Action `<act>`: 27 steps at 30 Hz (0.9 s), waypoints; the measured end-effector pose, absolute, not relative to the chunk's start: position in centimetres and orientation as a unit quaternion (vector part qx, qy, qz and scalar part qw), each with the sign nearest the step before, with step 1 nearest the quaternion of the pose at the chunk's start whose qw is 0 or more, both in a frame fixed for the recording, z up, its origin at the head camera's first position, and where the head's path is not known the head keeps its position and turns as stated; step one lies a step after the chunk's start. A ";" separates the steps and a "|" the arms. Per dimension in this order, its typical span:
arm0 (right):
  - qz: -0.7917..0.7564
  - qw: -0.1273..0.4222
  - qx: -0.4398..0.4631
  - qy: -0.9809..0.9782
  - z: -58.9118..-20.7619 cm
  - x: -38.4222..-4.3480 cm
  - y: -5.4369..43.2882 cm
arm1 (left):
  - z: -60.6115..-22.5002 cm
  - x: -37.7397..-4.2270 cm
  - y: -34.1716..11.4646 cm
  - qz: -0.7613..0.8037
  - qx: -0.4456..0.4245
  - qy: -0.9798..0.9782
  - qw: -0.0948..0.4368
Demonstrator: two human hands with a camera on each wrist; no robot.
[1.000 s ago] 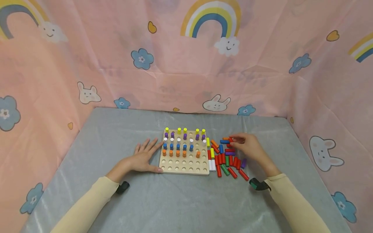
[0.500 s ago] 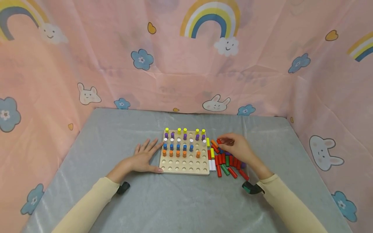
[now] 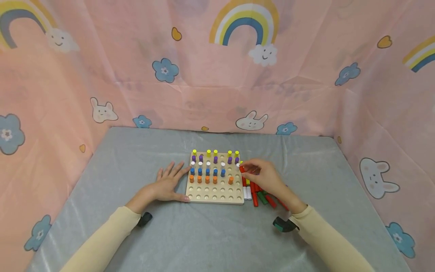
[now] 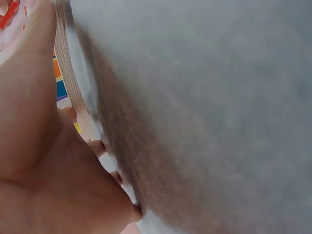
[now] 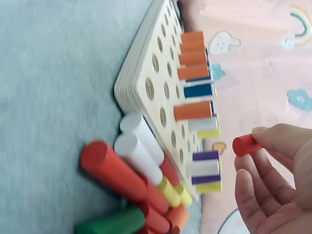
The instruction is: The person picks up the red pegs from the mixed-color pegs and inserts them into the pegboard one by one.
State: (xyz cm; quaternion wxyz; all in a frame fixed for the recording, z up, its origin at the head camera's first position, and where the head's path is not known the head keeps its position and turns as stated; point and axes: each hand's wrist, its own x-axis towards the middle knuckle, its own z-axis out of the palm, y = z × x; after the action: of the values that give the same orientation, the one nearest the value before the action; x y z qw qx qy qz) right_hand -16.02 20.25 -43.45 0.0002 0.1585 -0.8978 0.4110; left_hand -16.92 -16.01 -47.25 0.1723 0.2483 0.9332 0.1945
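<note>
My right hand (image 3: 266,178) pinches a red peg (image 5: 246,145) between thumb and fingers, just above the right edge of a wooden peg board (image 3: 210,193). The peg is held tilted in the air. My left hand (image 3: 165,187) lies with fingers spread on the table, its thumb and a fingertip touching the board's left edge. Pegs stand upright in the board in rows: yellow (image 3: 215,152), purple (image 3: 215,159), white (image 3: 208,164), blue (image 3: 207,172) and orange (image 3: 207,179). Some holes within those rows are bare, as are the two front rows.
Loose pegs lie right of the board, partly hidden under my right hand: several red pegs (image 5: 114,168), white pegs (image 5: 138,158), a green peg (image 5: 114,223) and yellow pegs (image 5: 169,193). Grey cloth (image 3: 204,238) covers the table. A pink printed curtain (image 3: 204,94) surrounds it.
My right hand has moved left with the red peg, from over the loose pile to the board's right edge. The left hand has stayed in place.
</note>
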 end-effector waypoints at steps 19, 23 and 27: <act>0.528 -0.041 0.131 -0.838 -44.7 -15.1 16.6 | -47.5 -17.0 -15.8 0.196 0.243 0.934 0.174; 0.545 -0.047 0.136 -0.826 -44.9 -15.0 15.7 | -47.7 -17.1 -15.9 0.198 0.244 0.933 0.173; 0.548 -0.046 0.136 -0.824 -45.3 -14.9 14.9 | -47.9 -17.1 -15.9 0.208 0.248 0.931 0.170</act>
State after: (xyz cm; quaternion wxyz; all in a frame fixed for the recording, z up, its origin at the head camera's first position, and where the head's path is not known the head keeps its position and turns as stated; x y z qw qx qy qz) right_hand -14.89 14.91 -45.32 -0.0455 0.1361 -0.8238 0.5484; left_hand -17.12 -15.94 -47.88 0.1698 0.2477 0.9309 0.2080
